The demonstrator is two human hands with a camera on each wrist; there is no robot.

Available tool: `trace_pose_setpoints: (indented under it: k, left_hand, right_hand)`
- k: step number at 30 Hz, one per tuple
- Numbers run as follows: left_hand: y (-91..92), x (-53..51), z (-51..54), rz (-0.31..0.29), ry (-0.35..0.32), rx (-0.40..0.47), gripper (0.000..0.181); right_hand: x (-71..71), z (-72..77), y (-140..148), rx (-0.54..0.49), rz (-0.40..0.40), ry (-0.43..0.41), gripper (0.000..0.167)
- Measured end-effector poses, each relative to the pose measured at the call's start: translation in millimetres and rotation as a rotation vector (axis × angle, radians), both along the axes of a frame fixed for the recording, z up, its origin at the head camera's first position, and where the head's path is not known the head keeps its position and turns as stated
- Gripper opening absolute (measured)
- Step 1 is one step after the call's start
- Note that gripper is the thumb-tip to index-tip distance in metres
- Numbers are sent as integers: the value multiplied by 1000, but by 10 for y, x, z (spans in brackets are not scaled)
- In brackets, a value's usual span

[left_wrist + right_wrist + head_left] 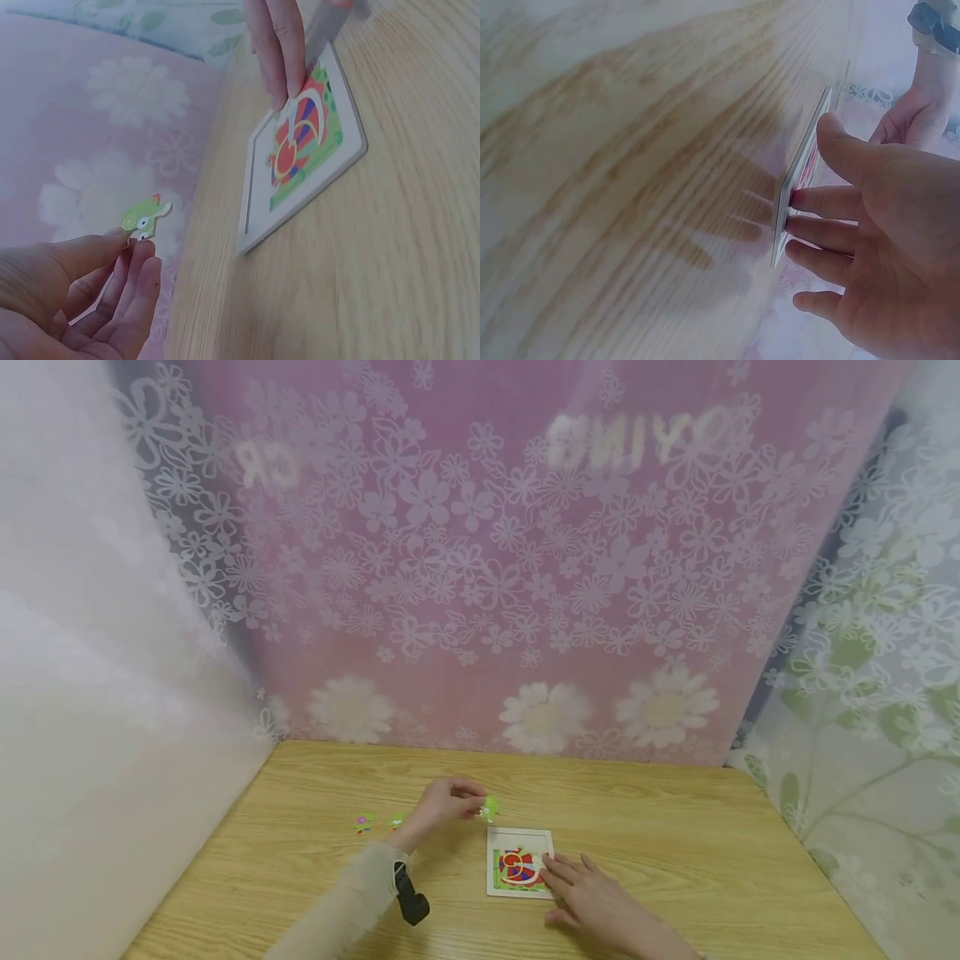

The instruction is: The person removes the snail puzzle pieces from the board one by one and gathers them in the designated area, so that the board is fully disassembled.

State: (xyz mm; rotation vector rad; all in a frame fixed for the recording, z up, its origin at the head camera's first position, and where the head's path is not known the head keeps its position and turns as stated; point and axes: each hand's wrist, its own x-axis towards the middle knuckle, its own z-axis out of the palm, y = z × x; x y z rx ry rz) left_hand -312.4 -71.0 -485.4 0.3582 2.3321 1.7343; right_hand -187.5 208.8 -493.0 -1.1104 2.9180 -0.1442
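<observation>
Between thumb and fingers, my left hand (pixel 452 799) pinches a green puzzle piece (pixel 491 808) with cartoon eyes, held above the table beyond the board. In the left wrist view the piece (pixel 144 217) shows its eyes and a small red tip. A white-framed puzzle board (pixel 521 832) lies flat on the table, its lower part filled with red, blue and green pieces and its upper part plain white. Straight fingers of my right hand (pixel 592 897) rest on the board's right edge. The right wrist view shows those fingertips touching the board (pixel 784 206) from the side.
Two small green pieces lie left of my left forearm: one with a pink flower (pixel 363 821), the other a green-and-white piece (pixel 397 821). The wooden table (pixel 660 827) meets a pink flowered curtain (pixel 465 568) at the back and pale curtains at both sides.
</observation>
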Motion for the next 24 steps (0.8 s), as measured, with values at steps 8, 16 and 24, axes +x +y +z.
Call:
trace_pose_setpoints:
  k: [8,16,24]
  left_hand:
    - [-269,-75,-33,45,-4,-7,22]
    - [-466,-77,-68,93,10,-108,16]
    - [-537,-15,-132,52,16,-162,14]
  right_hand:
    - [10,-1,-3,6,1,20,63]
    - [12,-12,-5,3,-6,27,63]
    - [9,-10,-3,4,-5,-6,64]
